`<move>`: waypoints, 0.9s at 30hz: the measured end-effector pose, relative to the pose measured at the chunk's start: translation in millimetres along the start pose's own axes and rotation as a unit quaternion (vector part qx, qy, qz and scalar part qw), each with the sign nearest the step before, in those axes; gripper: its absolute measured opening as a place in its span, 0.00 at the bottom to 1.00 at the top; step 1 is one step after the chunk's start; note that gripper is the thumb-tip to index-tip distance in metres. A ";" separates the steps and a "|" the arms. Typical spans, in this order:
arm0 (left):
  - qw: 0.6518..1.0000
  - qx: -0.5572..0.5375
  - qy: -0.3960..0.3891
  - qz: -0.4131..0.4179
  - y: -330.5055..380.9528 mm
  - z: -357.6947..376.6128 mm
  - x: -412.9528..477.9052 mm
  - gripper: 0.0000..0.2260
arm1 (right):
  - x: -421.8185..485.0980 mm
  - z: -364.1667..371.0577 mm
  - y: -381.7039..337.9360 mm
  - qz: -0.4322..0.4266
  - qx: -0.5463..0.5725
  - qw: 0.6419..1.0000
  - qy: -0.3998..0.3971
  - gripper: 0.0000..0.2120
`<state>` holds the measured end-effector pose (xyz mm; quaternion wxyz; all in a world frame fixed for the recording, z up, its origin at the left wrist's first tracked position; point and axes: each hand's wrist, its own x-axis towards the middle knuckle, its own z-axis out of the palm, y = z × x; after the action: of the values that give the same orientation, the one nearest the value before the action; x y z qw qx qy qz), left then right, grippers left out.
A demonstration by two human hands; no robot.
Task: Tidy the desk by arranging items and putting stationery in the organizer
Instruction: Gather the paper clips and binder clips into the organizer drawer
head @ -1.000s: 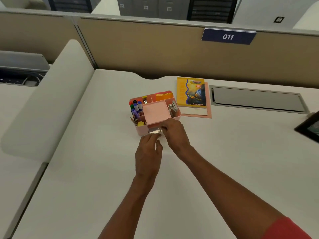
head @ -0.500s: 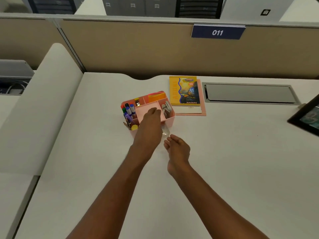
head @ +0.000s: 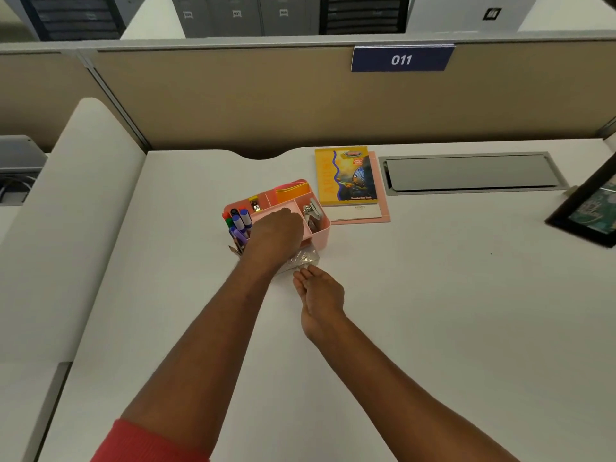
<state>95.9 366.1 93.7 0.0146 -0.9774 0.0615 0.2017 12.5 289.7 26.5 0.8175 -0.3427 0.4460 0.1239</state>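
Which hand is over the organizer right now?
The left hand, reaching over the middle of the pink organizer; the right hand is short of it, by the clear packet.

Pink plastic compartment organizer [head: 321,230] upright beneath left hand [head: 276,233]; blue and purple markers [head: 240,223] standing left of it. Clear plastic packet [head: 306,259] at right hand [head: 320,292] fingertips.

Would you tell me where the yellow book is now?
In the head view, the yellow book lies on a pink folder, right of the organizer, left of the grey hatch.
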 end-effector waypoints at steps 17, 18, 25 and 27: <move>1.000 -0.021 0.005 0.003 -0.5 -2.8 1.0 0.21 | 14.3 30.4 -10.7 0.002 -0.025 1.000 0.012 0.09; 1.000 -0.017 0.002 0.004 -0.1 -3.2 -0.1 0.21 | 14.8 31.3 -10.7 -0.001 -0.037 0.999 0.012 0.09; 1.000 -0.001 0.003 0.012 2.3 0.4 -9.1 0.19 | 17.7 23.8 -15.5 -0.011 -0.067 0.997 -0.046 0.07; 0.999 -0.009 0.034 0.002 0.9 4.9 -11.8 0.20 | 20.6 16.6 -17.5 -0.023 -0.090 0.995 -0.039 0.06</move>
<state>83.1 366.8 93.9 0.0033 -0.9837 0.0626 0.1687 43.9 285.8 23.7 0.8027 -0.4200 0.3929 0.1579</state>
